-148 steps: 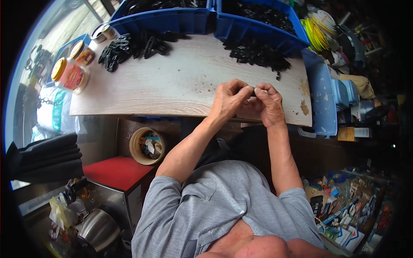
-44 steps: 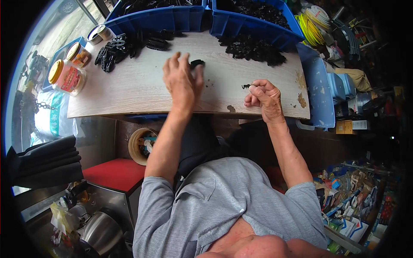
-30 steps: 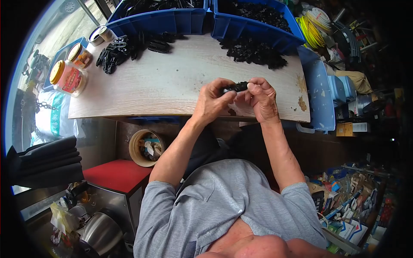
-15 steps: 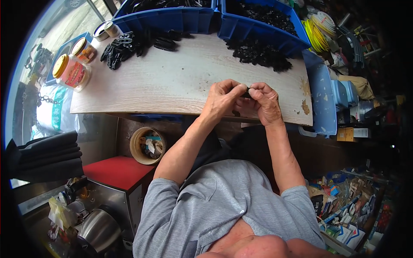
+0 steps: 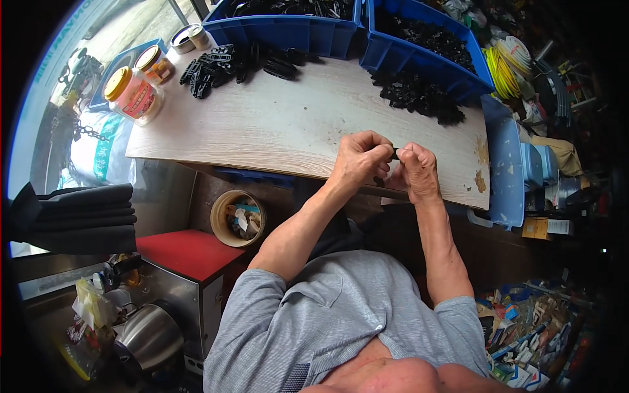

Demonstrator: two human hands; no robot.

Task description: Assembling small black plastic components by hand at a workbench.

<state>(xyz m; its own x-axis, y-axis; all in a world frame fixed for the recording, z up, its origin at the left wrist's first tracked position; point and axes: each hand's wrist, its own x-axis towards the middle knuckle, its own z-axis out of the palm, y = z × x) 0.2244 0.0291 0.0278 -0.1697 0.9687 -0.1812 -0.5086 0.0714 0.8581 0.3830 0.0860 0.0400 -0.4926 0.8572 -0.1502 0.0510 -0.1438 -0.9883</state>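
Note:
Over the table's front edge, my left hand point(image 5: 362, 157) and my right hand point(image 5: 419, 171) meet in a pinch. Between the fingertips sits a small black part point(image 5: 395, 153), mostly covered, so its exact shape does not show. Both hands are closed on it, thumbs on top. Beyond my hands lies a heap of small black pieces point(image 5: 422, 98) at the table's far right. Longer black slotted parts point(image 5: 208, 69) are piled at the far left, with a few more black parts point(image 5: 282, 67) beside them.
Two blue bins point(image 5: 285, 33) of black parts line the back of the pale wooden table point(image 5: 262, 124). Lidded jars point(image 5: 134, 95) and an opened tin point(image 5: 183, 39) stand at its left. A waste bucket point(image 5: 237, 218) sits below, near a red-topped cabinet point(image 5: 187, 252). Blue tubs point(image 5: 504, 173) flank the right side.
The whole view has shifted, with the table lower and further right in the picture. Both hands keep their pinch on the black part, and my right hand has turned slightly.

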